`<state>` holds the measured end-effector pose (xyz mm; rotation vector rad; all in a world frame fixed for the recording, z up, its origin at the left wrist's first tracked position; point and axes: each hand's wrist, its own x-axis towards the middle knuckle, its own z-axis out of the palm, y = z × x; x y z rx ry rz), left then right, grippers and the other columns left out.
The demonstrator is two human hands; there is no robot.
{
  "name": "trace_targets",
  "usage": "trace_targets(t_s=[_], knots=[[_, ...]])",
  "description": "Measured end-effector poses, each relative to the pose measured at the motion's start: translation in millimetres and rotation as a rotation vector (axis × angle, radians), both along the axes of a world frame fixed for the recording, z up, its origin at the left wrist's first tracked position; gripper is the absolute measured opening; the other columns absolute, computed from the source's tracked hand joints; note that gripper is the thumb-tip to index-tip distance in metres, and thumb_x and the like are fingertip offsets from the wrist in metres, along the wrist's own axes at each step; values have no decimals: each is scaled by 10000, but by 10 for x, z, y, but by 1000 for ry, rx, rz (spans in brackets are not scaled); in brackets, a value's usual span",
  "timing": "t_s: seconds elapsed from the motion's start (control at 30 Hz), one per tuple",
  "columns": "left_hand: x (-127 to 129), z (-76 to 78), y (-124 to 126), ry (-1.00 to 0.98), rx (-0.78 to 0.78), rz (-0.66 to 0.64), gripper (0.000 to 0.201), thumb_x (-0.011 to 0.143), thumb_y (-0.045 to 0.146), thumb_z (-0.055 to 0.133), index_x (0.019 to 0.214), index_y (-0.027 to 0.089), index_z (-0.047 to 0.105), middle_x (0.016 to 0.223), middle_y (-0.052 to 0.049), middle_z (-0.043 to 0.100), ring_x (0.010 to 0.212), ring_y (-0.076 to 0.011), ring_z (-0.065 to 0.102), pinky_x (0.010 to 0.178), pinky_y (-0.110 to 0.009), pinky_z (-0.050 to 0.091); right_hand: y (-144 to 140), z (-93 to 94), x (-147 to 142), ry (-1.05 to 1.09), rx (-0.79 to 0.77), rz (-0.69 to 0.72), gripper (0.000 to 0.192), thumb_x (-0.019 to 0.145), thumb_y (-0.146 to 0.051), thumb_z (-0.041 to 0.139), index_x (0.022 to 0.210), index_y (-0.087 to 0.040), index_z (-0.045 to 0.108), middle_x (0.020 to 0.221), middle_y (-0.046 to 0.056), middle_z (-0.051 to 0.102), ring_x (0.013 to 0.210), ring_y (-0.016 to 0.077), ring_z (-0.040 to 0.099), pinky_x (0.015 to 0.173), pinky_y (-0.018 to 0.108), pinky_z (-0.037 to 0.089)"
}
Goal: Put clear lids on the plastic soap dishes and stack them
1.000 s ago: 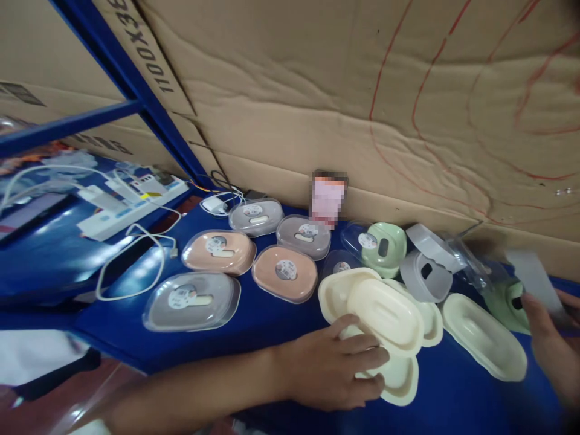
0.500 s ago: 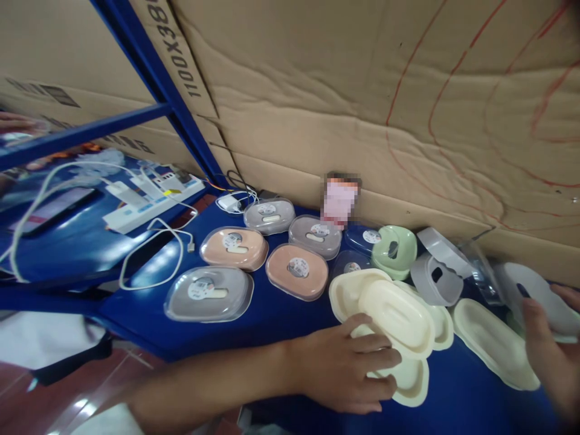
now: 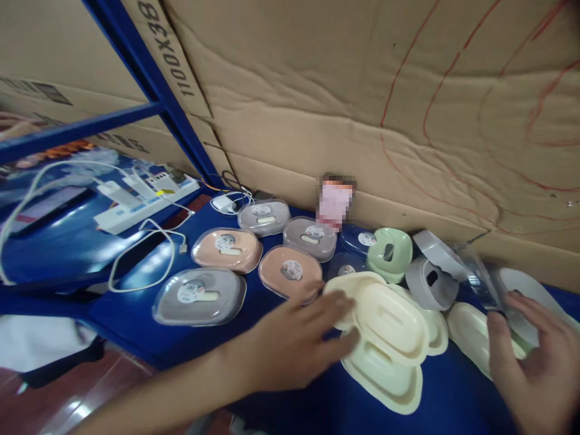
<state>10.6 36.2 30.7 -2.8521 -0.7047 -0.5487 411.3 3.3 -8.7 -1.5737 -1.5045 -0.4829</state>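
My left hand [image 3: 303, 341] is open, fingers spread and slightly blurred, above the left edge of a pile of cream oval plastic trays [image 3: 393, 317]. Toward the right edge, my right hand [image 3: 537, 356] has its thumb and forefinger close together at the lower end of a tilted clear plastic cover [image 3: 481, 281]. A small dark spot shows at the thumb tip; what the fingers grip is hard to make out. Behind that hand lies a pale grey dish [image 3: 521, 281], and below it another cream tray [image 3: 466, 332]. Left of the cover are grey pieces with an oval hole [image 3: 428, 290].
Several lidded oval boxes, grey [image 3: 194, 296] and peach [image 3: 226, 249], stand on the blue table. A green dish [image 3: 392, 254] and a blurred-out phone [image 3: 335, 202] are near the cardboard wall [image 3: 290, 121]. Cables and a power strip [image 3: 145, 205] lie left, by a blue frame [image 3: 156, 90].
My left hand has lifted off the cream trays and moved left, its fingers spreading. My right hand has moved left from the pale grey dish to the clear cover. The view has shifted slightly.
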Motion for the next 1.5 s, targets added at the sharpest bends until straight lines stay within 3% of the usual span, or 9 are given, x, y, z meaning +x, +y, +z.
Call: trace_targets(t_s=[0.17,0.37,0.57,0.73,0.87,1.0,1.1,1.27,1.5], knots=[[-479,-154,96,60,-32,373,568,1029,244,602,1590,215,515,1704,-167,453,1578,-431,400,1268,-662,300,-130,-40,-350,-130,-37,346,349,917,-191,786,1259,-247,743,1177,107,782,1118,350,752,1007,544,568],[-527,-383,-138,40,-15,426,546,1014,249,681,1549,251,570,1478,-154,665,1322,-394,633,1108,-553,455,-202,7,-684,-183,-40,534,327,918,-57,747,1207,-210,745,1205,109,756,1160,311,723,999,485,516],[-535,-468,-205,-187,-236,439,551,1025,407,710,1535,306,528,1638,-176,470,1477,-410,517,1106,-575,535,-245,23,-743,-181,-53,576,311,953,-52,711,1230,-190,738,1248,127,733,1198,298,690,1027,488,482],[-476,-405,-276,-398,-245,472,539,1041,392,698,1536,285,511,1586,-173,493,1436,-366,562,1129,-560,554,-273,15,-808,-178,-92,631,378,972,-47,674,1322,-189,695,1296,126,711,1265,286,658,1058,469,472],[-237,-324,-405,-508,-270,312,574,1033,471,710,1544,288,524,1612,-173,457,1483,-363,523,1173,-537,533,-291,-37,-838,-164,-134,698,577,1005,-170,711,1554,-213,539,1493,152,608,1430,300,571,1141,470,472],[217,-302,-352,-524,-377,-32,746,977,624,723,1596,293,470,1547,-185,512,1511,-388,488,1233,-583,474,-329,-103,-840,-64,-250,835,1023,949,-624,751,1745,-272,213,1761,187,320,1594,376,421,1187,531,519],[541,-283,-160,-584,-505,-172,800,954,682,713,1609,315,434,1527,-175,534,1499,-364,506,1253,-575,456,-374,-105,-818,156,-321,810,1090,933,-719,705,1753,-227,183,1761,211,333,1583,397,441,1196,555,532],[716,-330,63,-748,-638,-229,752,955,695,711,1580,349,477,1544,-153,495,1491,-349,511,1248,-560,462,-420,11,-744,178,-341,663,985,964,-464,763,1749,-201,229,1749,189,375,1585,389,442,1227,553,512],[557,-419,195,-767,-510,137,621,1001,451,752,1548,306,496,1578,-149,439,1509,-347,459,1228,-566,475,-336,18,-637,85,-219,572,948,879,-312,845,1695,-245,368,1626,179,516,1509,375,523,1141,550,576]])
